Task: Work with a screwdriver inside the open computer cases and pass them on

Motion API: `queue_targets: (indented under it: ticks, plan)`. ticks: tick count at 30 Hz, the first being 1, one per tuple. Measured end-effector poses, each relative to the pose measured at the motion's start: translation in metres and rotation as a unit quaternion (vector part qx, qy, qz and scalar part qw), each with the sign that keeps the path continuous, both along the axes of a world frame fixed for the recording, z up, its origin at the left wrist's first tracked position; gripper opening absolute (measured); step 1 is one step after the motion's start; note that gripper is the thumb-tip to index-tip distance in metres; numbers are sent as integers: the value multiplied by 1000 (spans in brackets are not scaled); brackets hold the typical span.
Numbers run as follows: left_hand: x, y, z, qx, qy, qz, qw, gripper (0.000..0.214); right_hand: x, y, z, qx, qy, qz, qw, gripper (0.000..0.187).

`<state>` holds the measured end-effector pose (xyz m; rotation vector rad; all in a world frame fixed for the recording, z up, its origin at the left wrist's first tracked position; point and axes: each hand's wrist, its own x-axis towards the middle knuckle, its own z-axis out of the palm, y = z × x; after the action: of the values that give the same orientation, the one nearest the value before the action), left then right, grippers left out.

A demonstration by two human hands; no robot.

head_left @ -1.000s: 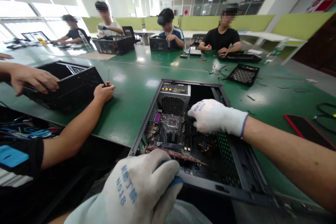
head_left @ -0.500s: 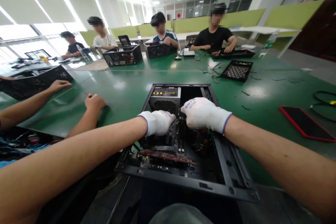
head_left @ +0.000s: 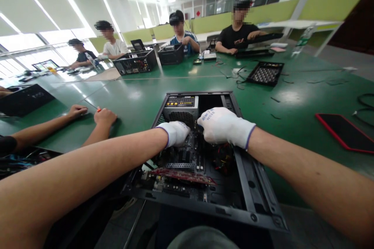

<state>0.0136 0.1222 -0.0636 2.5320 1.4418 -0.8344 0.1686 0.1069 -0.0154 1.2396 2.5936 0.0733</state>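
An open black computer case (head_left: 248, 186) lies in front of me, its near edge over the table edge. Both hands wear white knit gloves. My left hand (head_left: 177, 133) is closed over the motherboard (head_left: 187, 153), just below the power supply (head_left: 181, 106). To its right, my right hand (head_left: 217, 125) is curled with its fingertips at the board's edge; what either hand pinches is hidden. Nearer to me, a red expansion card (head_left: 182, 176) crosses the board. Bundled cables (head_left: 222, 159) sit under my right wrist.
A neighbour's hand (head_left: 105, 118) at left holds an orange-handled screwdriver. A red-edged black phone (head_left: 346, 132) lies at right on the green table (head_left: 140, 103). Beyond are a black tray-like part (head_left: 265, 73) and other people with computer cases (head_left: 134, 62).
Both my hands stay at the same part of the board, shifting only slightly. The far co-worker in black has raised a dark panel. The neighbour's case at left has been turned.
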Motion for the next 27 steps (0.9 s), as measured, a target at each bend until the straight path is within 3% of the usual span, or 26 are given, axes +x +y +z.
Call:
queue_targets:
  ticks: [16,27]
  plan:
    - [7,8,-5,-17,18,-18,1000,37,0,-4,3,-7,-11,-1,1000,31]
    - [10,9,-6,-14,14,-17,1000,44,-1,-6,5,-10,-21,4,1000,29]
